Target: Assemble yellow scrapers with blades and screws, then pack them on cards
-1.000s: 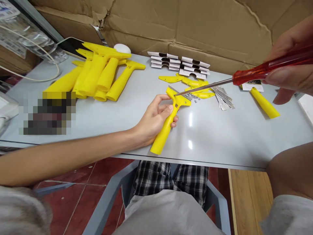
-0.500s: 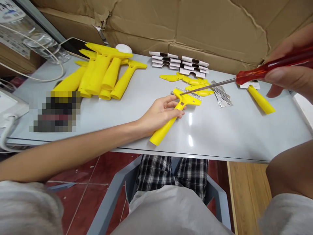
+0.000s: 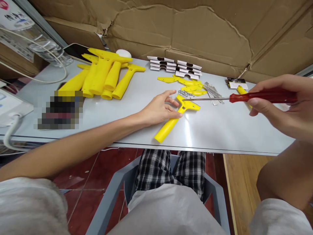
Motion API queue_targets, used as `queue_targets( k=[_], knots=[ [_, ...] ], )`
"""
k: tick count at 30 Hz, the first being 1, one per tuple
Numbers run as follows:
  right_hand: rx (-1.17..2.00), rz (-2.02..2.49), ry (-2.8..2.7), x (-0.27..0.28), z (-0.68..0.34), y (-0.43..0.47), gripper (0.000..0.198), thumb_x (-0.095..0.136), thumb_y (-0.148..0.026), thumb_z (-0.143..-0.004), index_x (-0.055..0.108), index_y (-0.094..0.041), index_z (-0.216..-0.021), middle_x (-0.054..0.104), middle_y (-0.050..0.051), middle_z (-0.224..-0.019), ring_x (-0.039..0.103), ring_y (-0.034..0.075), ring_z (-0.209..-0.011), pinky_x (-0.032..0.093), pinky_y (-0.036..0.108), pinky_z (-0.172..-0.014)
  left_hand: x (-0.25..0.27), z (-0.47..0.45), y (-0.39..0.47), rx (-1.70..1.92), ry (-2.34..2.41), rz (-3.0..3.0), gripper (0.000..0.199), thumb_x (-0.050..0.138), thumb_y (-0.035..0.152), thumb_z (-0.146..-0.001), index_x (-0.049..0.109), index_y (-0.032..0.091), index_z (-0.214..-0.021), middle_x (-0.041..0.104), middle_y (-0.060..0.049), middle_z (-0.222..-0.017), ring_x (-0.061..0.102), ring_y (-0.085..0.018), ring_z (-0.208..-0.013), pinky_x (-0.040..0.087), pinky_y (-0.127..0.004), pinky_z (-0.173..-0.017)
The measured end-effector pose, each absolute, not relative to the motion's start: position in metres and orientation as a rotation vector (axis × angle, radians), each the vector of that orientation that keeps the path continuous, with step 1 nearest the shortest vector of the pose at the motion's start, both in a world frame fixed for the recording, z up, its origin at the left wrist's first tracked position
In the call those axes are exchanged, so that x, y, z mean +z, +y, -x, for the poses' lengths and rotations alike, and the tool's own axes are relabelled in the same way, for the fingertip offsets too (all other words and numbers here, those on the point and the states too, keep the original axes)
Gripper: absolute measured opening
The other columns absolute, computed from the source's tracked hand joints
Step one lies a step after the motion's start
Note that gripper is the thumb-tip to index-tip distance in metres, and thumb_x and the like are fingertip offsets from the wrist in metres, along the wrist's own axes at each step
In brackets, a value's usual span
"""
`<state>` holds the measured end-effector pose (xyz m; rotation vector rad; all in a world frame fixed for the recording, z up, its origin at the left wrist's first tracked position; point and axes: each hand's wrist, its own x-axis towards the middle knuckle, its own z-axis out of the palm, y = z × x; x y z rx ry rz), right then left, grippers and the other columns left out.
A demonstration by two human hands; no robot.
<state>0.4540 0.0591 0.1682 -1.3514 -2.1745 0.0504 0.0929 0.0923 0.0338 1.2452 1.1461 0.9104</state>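
A yellow plastic scraper handle (image 3: 167,129) lies slanted on the table, its wide head pointing away from me. My left hand (image 3: 162,109) is beside its neck with fingers apart and loosely curved, the thumb resting on the neck. A screwdriver (image 3: 262,97) with a translucent red grip is in my right hand (image 3: 281,107), fingers closed round it. Its long metal shaft points left, with the tip at the left end of the scraper head. Just behind the head is a small heap of screws (image 3: 185,94). Yellow blade covers (image 3: 192,88) and metal blades (image 3: 214,94) lie close by.
Several yellow scraper handles (image 3: 101,73) are piled at left, near a phone (image 3: 75,51) and a pixelated item (image 3: 60,112). White-and-black card sleeves (image 3: 162,65) stand stacked against the cardboard (image 3: 207,32). Another yellow handle (image 3: 241,90) with a black card lies at right.
My left fingers have loosened and spread from around the scraper neck. My right hand has come lower, so the screwdriver lies nearly level. The view has shifted slightly.
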Motion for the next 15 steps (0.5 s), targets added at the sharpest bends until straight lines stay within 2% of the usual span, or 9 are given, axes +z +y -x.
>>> queue_targets(
  k=[2, 3, 6, 8, 10, 13, 15],
  knots=[
    [0.025, 1.263, -2.268, 0.162, -0.45, 0.057, 0.044, 0.08, -0.069, -0.111, 0.089, -0.028, -0.119, 0.082, -0.002, -0.095, 0.081, 0.007, -0.082, 0.068, 0.024, -0.08, 0.033, -0.09, 0.095, 0.927, 1.134, -1.31, 0.112, 0.109, 0.02, -0.076, 0.057, 0.022, -0.176, 0.079, -0.006, -0.118, 0.081, -0.017, -0.077, 0.065, -0.033, -0.078],
    [0.027, 1.24, -2.276, 0.159, -0.449, 0.057, 0.042, 0.079, -0.066, -0.112, 0.089, -0.026, -0.118, 0.082, -0.001, -0.095, 0.081, 0.006, -0.08, 0.066, 0.022, -0.076, 0.033, -0.089, 0.096, 0.935, 1.132, -1.351, 0.107, 0.109, 0.021, -0.076, 0.061, 0.023, -0.172, 0.077, -0.005, -0.116, 0.081, -0.017, -0.076, 0.065, -0.032, -0.077],
    [0.069, 1.267, -2.146, 0.144, -0.454, 0.052, 0.034, 0.084, -0.053, -0.108, 0.089, -0.021, -0.116, 0.084, 0.002, -0.102, 0.082, 0.006, -0.08, 0.063, 0.015, -0.072, 0.029, -0.087, 0.1, 0.932, 1.137, -1.484, 0.069, 0.109, 0.028, -0.075, 0.079, 0.023, -0.137, 0.073, -0.002, -0.111, 0.08, -0.016, -0.075, 0.061, -0.029, -0.072],
    [0.108, 1.279, -1.993, 0.129, -0.46, 0.048, 0.029, 0.088, -0.043, -0.102, 0.088, -0.018, -0.117, 0.084, 0.004, -0.102, 0.083, 0.007, -0.079, 0.065, 0.011, -0.073, 0.026, -0.089, 0.101, 0.918, 1.143, -1.581, 0.042, 0.106, 0.032, -0.077, 0.083, 0.02, -0.11, 0.073, -0.002, -0.11, 0.08, -0.016, -0.077, 0.058, -0.028, -0.071],
    [0.155, 1.257, -1.852, 0.109, -0.467, 0.045, 0.029, 0.088, -0.037, -0.101, 0.087, -0.015, -0.119, 0.083, 0.007, -0.101, 0.083, 0.01, -0.08, 0.069, 0.012, -0.077, 0.022, -0.091, 0.1, 0.922, 1.139, -1.686, 0.026, 0.1, 0.034, -0.08, 0.081, 0.019, -0.091, 0.075, -0.004, -0.111, 0.077, -0.015, -0.077, 0.059, -0.029, -0.073],
    [0.161, 1.285, -1.637, 0.072, -0.477, 0.048, 0.036, 0.086, -0.044, -0.104, 0.081, -0.012, -0.118, 0.084, 0.013, -0.106, 0.085, 0.015, -0.082, 0.071, 0.019, -0.076, 0.018, -0.096, 0.098, 0.956, 1.123, -1.813, 0.018, 0.092, 0.033, -0.082, 0.08, 0.02, -0.08, 0.075, -0.005, -0.111, 0.072, -0.013, -0.074, 0.061, -0.032, -0.076],
    [0.17, 1.347, -1.496, 0.048, -0.484, 0.056, 0.046, 0.092, -0.053, -0.099, 0.07, -0.014, -0.11, 0.084, 0.016, -0.11, 0.085, 0.019, -0.081, 0.07, 0.022, -0.074, 0.016, -0.098, 0.097, 0.967, 1.11, -1.869, 0.015, 0.089, 0.032, -0.083, 0.081, 0.02, -0.079, 0.075, -0.004, -0.109, 0.07, -0.012, -0.072, 0.061, -0.033, -0.077]
  ],
)
